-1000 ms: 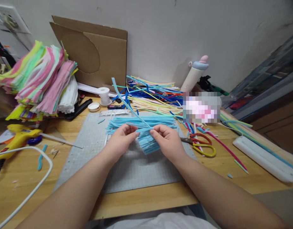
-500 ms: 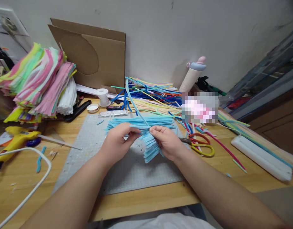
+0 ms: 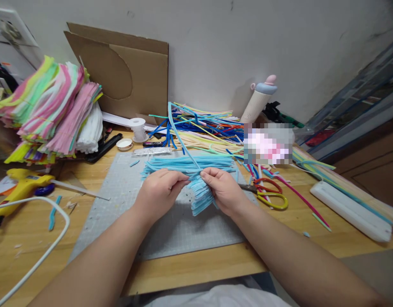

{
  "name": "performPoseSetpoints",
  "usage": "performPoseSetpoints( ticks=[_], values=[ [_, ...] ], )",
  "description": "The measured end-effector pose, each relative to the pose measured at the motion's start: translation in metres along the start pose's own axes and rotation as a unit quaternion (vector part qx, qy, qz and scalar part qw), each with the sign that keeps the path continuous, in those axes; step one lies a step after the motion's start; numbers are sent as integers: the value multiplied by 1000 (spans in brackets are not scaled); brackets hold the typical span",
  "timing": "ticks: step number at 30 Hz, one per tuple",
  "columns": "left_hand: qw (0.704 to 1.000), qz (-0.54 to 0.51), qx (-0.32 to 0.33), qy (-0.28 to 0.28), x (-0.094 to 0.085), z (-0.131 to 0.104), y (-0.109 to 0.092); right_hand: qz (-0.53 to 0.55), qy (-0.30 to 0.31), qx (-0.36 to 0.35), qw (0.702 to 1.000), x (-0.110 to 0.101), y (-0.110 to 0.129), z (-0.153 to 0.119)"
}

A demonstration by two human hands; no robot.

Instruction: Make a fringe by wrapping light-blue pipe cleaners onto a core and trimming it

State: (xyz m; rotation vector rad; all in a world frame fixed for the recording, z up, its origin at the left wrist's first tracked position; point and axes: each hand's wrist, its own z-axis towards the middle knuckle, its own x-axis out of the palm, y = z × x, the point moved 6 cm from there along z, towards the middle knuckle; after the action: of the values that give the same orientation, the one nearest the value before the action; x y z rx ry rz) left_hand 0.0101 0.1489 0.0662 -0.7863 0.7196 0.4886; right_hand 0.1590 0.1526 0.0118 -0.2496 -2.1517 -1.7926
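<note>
Craft work corner at a wooden table against a plain wall.
Craft use is indicated by the gridded cutting mat at centre, the light-blue fuzzy stems lying on it, the scissors right of centre, the yellow glue gun at left and the multicoloured stem bundles at upper left. A spool and a cardboard sheet stand toward the back. The bottle, right of upper centre, and the wall socket, upper left, mark an ordinary indoor room; whether home or small workshop cannot be told.
</note>
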Motion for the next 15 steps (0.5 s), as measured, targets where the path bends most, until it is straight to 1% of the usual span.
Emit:
performPoseSetpoints(
  ticks=[2,4,7,11,15],
  values=[
    [1000,-17,-14,6,2,-1,-1,-7,-10,-23,1000,-2,0,0],
    [998,-48,-41,15,3,0,-1,-10,-16,-40,999,-3,1,1],
    [982,-144,-118,36,8,0,3,-16,-17,-52,998,-4,1,2],
    [928,-288,-232,51,19,-2,14,-39,-19,-72,996,-5,5,4],
    [866,-407,-286,55,31,-3,21,-72,-25,-81,994,-8,8,5]
  ],
)
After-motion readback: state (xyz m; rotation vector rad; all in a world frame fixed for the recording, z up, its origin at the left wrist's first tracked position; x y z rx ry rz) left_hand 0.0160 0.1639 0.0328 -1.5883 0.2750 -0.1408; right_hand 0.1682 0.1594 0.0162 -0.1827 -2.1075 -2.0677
